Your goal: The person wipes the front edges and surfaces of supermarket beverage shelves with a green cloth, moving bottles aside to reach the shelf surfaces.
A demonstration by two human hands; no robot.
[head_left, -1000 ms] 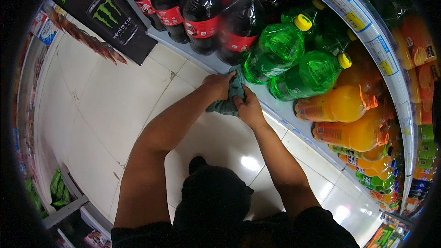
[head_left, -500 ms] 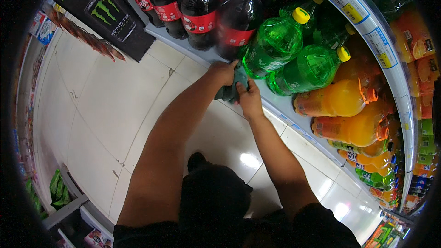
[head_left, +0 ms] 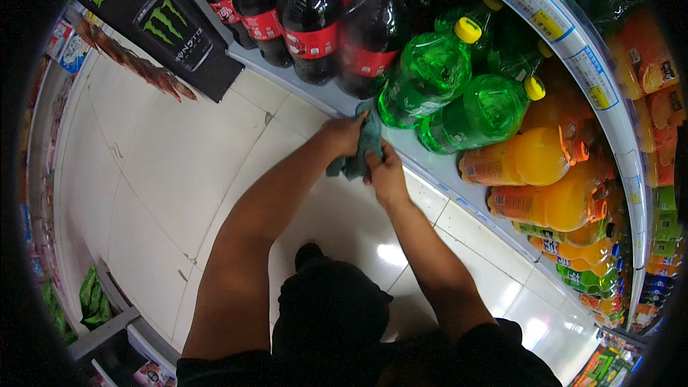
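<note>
A grey-green cloth point(head_left: 370, 134) is bunched between my two hands, just off the front edge of the grey shelf point(head_left: 413, 145). My left hand point(head_left: 344, 134) is closed on its left side, the thumb pointing up toward the shelf. Gripping the cloth's lower right part is my right hand point(head_left: 388, 174), its fingers bent. Right behind the cloth stand a cola bottle with a red label point(head_left: 370, 50) and a green soda bottle with a yellow cap point(head_left: 427, 75). Neither hand touches a bottle.
More cola bottles point(head_left: 309, 29) line the shelf to the left; orange drink bottles point(head_left: 527, 158) stand to the right. A curved shelf edge with price tags point(head_left: 566, 29) overhangs at upper right. A black display panel point(head_left: 161, 25) stands at upper left. Below is a tiled floor point(head_left: 165, 165).
Both hands have drawn back slightly from the shelf edge with the cloth. The cloth now shows more fully between them. The bottles look unmoved.
</note>
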